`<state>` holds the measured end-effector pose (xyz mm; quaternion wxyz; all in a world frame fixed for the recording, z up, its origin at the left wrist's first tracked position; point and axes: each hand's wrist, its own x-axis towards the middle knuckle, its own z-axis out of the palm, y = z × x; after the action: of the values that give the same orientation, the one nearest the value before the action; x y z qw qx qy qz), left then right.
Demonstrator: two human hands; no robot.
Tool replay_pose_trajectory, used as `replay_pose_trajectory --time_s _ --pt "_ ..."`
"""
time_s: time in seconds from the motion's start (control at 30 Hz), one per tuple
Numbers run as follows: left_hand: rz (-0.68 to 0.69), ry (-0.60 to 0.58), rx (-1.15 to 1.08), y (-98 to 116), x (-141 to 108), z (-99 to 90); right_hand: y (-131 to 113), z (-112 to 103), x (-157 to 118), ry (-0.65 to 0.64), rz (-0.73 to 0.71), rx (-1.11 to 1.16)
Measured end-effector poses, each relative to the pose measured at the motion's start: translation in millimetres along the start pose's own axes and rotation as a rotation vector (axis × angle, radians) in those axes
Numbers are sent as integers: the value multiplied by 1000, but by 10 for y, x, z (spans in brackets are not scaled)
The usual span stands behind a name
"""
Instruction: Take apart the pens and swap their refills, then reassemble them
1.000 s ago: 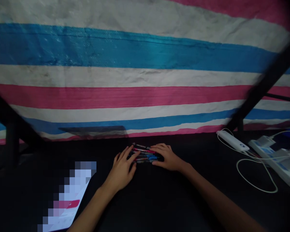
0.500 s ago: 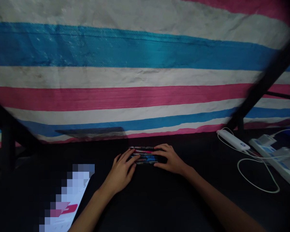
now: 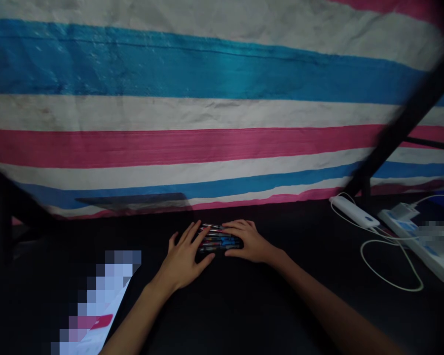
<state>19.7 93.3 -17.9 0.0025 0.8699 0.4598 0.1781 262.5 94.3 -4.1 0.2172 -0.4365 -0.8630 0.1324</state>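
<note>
Several pens (image 3: 216, 238) lie side by side in a compact group on the black table (image 3: 222, 305), some with red, blue and dark parts. At their left ends is my left hand (image 3: 183, 259), its fingers spread and its thumb apart, with fingertips at the pens. My right hand (image 3: 249, 241) curves around the right ends, fingers over the far pens and thumb at the near side. The right ends are partly hidden under that hand.
A lit, partly blurred screen (image 3: 103, 315) lies at the left. On the right are a white device (image 3: 355, 212), looped white cables (image 3: 388, 285) and a power strip (image 3: 422, 251). Striped sheeting (image 3: 207, 148) hangs behind, with dark bars at both sides.
My left hand has opened wider, its thumb moving away from the fingers. My right hand has shifted left, further over the pens. The view has shifted slightly.
</note>
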Motion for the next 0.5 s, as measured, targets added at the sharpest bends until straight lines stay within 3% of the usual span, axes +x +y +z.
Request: replay_pose_trajectory --time_s 0.5 --pt "-28 73 -38 45 35 -68 64 86 70 119 23 14"
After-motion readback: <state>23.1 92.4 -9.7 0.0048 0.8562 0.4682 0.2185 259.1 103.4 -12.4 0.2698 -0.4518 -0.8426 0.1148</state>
